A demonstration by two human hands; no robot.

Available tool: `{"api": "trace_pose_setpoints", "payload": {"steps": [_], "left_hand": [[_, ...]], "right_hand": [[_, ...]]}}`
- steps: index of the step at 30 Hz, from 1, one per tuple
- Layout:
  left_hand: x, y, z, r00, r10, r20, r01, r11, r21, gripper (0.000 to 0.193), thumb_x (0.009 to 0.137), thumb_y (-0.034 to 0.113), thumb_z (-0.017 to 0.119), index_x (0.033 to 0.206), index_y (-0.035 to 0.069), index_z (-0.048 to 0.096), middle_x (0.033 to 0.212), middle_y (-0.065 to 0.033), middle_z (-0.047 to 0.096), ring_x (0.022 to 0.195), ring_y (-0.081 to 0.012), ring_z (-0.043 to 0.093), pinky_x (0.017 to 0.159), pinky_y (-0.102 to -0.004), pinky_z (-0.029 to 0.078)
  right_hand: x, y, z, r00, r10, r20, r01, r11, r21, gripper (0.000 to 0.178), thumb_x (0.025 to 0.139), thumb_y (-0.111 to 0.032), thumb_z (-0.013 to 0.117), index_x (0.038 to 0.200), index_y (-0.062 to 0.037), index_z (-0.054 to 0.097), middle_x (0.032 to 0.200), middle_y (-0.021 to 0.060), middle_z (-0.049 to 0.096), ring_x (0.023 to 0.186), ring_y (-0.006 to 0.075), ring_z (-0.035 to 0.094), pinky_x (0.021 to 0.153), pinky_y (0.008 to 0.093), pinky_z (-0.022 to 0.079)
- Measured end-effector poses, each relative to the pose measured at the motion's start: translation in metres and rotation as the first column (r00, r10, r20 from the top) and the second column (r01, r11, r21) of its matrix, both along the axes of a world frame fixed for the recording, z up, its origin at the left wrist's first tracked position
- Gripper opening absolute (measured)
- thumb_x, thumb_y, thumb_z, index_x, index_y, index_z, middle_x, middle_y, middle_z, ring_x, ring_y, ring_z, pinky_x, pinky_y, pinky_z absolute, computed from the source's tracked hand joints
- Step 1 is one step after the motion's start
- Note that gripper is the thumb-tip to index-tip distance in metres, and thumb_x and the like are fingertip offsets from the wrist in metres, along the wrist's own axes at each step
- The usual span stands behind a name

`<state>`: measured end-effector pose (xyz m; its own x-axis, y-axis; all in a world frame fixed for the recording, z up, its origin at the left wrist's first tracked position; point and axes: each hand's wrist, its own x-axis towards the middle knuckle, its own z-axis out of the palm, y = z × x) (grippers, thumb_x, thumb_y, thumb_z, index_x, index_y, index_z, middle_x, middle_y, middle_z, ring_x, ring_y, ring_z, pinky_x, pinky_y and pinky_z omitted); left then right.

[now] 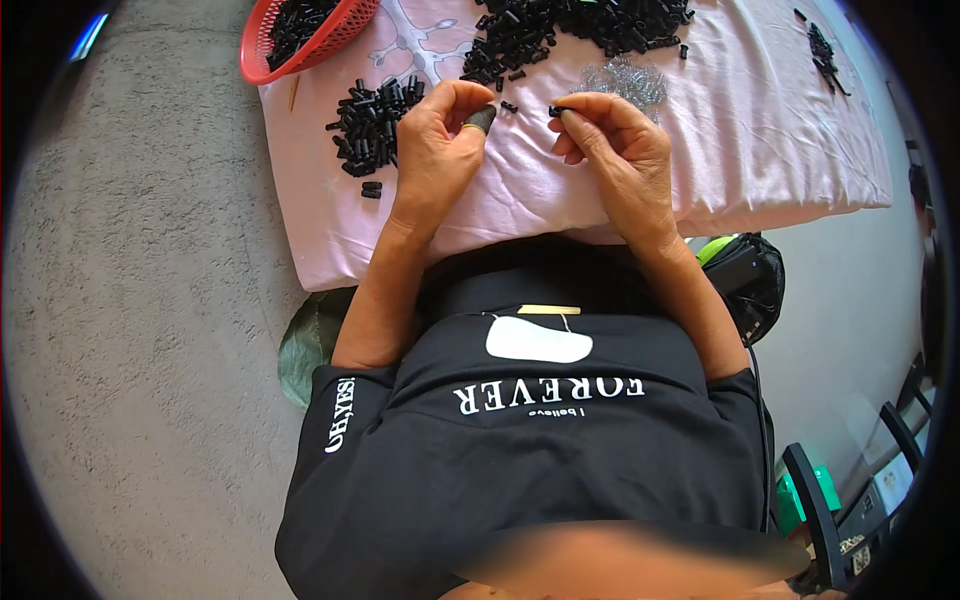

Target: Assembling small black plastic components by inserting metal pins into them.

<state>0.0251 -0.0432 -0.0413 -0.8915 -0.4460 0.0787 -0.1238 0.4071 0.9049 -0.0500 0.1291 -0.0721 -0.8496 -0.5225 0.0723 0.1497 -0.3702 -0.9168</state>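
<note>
My left hand [438, 150] is above the pink cloth with thumb and forefinger curled together; a dark cover sits on one fingertip and a ring shows beside it. Whatever it pinches, if anything, is hidden. My right hand [628, 155] pinches a small black plastic piece [556, 111] between thumb and forefinger, its other fingers curled. Between the two hands a loose black piece [509, 107] lies on the cloth. Beside my left hand is a pile of short black tubular parts [370, 125]. Just beyond my right hand lies a tangle of fine silvery coils [630, 80].
A larger heap of black parts [580, 25] covers the table's far middle. At the far left stands a red plastic basket [330, 45] of black parts. A small cluster of black pieces [823, 58] lies far right. The pink cloth [740, 170] is wrinkled. A black bag [750, 280] sits below the table edge.
</note>
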Motion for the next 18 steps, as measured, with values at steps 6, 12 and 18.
{"api": "trace_pose_setpoints", "payload": {"steps": [6, 12, 18], "left_hand": [[-0.003, -0.003, -0.001, 0.996, 0.019, 0.092, 0.025, 0.889, -0.457, 0.027, 0.078, -0.009, 0.063, 0.102, 0.003, 0.07, 0.089, -0.0021, 0.066, 0.072, -0.0109, 0.06, 0.069, -0.0232, 0.05], [-0.013, -0.007, -0.002, 0.982, -0.189, 0.026, 0.166, 0.778, -0.606, 0.027, 0.073, -0.004, 0.06, 0.096, 0.006, 0.07, 0.094, -0.0111, 0.064, 0.087, -0.0281, 0.064, 0.08, -0.0377, 0.053], [-0.012, -0.019, 0.001, 0.988, -0.155, 0.008, 0.129, 0.791, -0.599, 0.031, 0.073, -0.007, 0.06, 0.101, 0.003, 0.07, 0.093, -0.009, 0.065, 0.078, -0.0208, 0.061, 0.073, -0.032, 0.052]], "right_hand": [[0.0, 0.0, -0.004, 0.997, -0.022, -0.077, 0.023, 1.0, 0.016, 0.014, 0.097, -0.003, 0.064, 0.109, 0.0018, 0.069, 0.088, 0.0042, 0.071, 0.077, 0.0073, 0.066, 0.069, 0.0205, 0.055], [0.001, 0.001, -0.004, 0.992, -0.041, -0.122, 0.049, 0.997, 0.064, 0.013, 0.097, -0.002, 0.063, 0.108, 0.0012, 0.067, 0.087, 0.0024, 0.069, 0.077, 0.0061, 0.064, 0.069, 0.0201, 0.054], [0.002, 0.0, -0.006, 0.994, -0.039, -0.106, 0.039, 0.999, -0.008, 0.014, 0.097, 0.0, 0.061, 0.11, 0.0008, 0.068, 0.087, 0.002, 0.068, 0.075, 0.0051, 0.062, 0.069, 0.0197, 0.052]]}}
